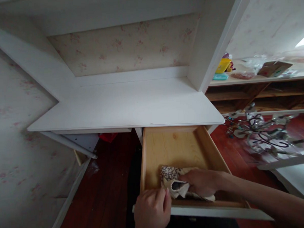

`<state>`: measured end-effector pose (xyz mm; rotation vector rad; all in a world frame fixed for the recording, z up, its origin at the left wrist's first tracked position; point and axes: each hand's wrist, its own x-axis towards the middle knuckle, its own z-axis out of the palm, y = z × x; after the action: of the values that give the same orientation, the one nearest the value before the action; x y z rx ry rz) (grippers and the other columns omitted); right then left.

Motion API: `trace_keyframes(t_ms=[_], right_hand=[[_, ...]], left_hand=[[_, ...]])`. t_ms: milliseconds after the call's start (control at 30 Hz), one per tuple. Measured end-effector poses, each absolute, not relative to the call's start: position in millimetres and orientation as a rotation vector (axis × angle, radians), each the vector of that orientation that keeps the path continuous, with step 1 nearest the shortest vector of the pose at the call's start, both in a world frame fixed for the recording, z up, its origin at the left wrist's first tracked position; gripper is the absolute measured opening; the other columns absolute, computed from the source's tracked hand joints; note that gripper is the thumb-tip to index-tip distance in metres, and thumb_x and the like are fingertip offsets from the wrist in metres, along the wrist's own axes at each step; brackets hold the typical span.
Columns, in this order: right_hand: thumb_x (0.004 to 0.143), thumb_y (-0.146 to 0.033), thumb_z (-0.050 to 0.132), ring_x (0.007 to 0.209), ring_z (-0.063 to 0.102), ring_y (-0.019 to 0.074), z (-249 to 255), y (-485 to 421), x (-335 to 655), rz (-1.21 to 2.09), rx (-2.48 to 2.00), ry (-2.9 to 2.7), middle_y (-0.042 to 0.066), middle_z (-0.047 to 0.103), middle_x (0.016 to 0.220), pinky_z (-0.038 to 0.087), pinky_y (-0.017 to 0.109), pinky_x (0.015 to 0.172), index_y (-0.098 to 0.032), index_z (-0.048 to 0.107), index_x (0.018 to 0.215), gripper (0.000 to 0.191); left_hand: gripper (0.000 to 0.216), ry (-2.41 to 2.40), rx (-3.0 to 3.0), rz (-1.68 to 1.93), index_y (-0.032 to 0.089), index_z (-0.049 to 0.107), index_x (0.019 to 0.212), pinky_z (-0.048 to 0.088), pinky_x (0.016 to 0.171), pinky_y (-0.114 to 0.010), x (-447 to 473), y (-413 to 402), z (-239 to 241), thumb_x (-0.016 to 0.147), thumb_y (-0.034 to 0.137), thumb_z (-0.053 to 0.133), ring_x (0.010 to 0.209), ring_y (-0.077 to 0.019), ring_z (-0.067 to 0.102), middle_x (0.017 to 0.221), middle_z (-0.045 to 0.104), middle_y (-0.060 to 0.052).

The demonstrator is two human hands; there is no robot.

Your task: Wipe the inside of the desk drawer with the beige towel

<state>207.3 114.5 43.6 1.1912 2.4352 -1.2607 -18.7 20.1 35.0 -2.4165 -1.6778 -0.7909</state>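
Note:
A wooden drawer (169,145) with a white front is pulled out from under a white desk (131,105). Inside it, near the front, my right hand (200,181) presses a bunched cream cloth (169,174) with a brown pattern against the drawer bottom. The fingers are closed on the folded cloth, partly hidden by it. My left hand (153,209) is wrapped over the top edge of the drawer front at its left end, fingers curled down.
Patterned wallpaper (23,134) lies to the left. On the red wood floor (107,191) at right rests a chandelier (265,132). Behind it, a wooden shelf unit (255,95) carries a yellow item (223,66), plastic bags and a brown box (274,68).

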Motion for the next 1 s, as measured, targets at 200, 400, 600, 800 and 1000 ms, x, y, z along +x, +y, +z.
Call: trace_keyframes(t_ms=[200, 400, 600, 800, 1000], right_hand=[[0.073, -0.020, 0.061, 0.072, 0.068, 0.0247, 32.8, 111.0, 138.7, -1.205, 0.817, 2.610, 0.007, 0.073, 0.082, 0.044, 0.029, 0.059, -0.024, 0.071, 0.089, 0.020], [0.083, -0.028, 0.057, 0.082, 0.068, 0.0211, 28.9, 119.8, 147.6, -1.457, 0.769, 2.599, 0.003, 0.074, 0.091, 0.047, 0.027, 0.070, -0.025, 0.070, 0.097, 0.019], [0.089, -0.040, 0.054, 0.096, 0.065, 0.0251, 27.3, 146.2, 176.5, -1.662, 1.465, 2.471, 0.007, 0.072, 0.107, 0.049, 0.034, 0.083, -0.020, 0.065, 0.116, 0.035], [0.091, -0.042, 0.051, 0.094, 0.064, 0.0248, 13.6, 181.7, 147.6, -1.569, 2.116, 2.606, 0.007, 0.069, 0.102, 0.049, 0.036, 0.086, -0.018, 0.059, 0.110, 0.033], [0.091, -0.020, 0.045, 0.105, 0.059, 0.0243, 4.6, 219.2, 71.0, -0.806, 1.982, 2.949, 0.014, 0.059, 0.122, 0.045, 0.035, 0.092, -0.016, 0.052, 0.117, 0.028]], left_hand=[[0.029, -1.649, -2.407, -0.881, 0.022, 0.049, 0.063, 0.036, 0.055, -0.028, -20.3, 18.3, 34.7, 0.090, 0.015, 0.048, 0.050, -0.0120, 0.055, 0.052, 0.056, 0.003], [0.026, -1.611, -2.377, -0.907, 0.022, 0.049, 0.063, 0.035, 0.054, -0.031, -20.4, 21.2, 34.2, 0.089, 0.015, 0.050, 0.049, -0.0132, 0.054, 0.053, 0.055, 0.003], [0.028, -1.597, -2.381, -0.903, 0.022, 0.048, 0.062, 0.035, 0.053, -0.031, -19.7, 22.4, 34.5, 0.089, 0.015, 0.050, 0.047, -0.0129, 0.053, 0.051, 0.052, 0.004], [0.028, -1.606, -2.339, -0.880, 0.023, 0.047, 0.061, 0.032, 0.049, -0.032, -17.4, 23.0, 35.2, 0.088, 0.015, 0.051, 0.044, -0.0138, 0.052, 0.049, 0.051, 0.004], [0.026, -1.564, -2.337, -0.844, 0.024, 0.048, 0.063, 0.032, 0.048, -0.033, -20.2, 22.4, 27.3, 0.087, 0.016, 0.053, 0.044, -0.0149, 0.051, 0.050, 0.052, 0.005]])
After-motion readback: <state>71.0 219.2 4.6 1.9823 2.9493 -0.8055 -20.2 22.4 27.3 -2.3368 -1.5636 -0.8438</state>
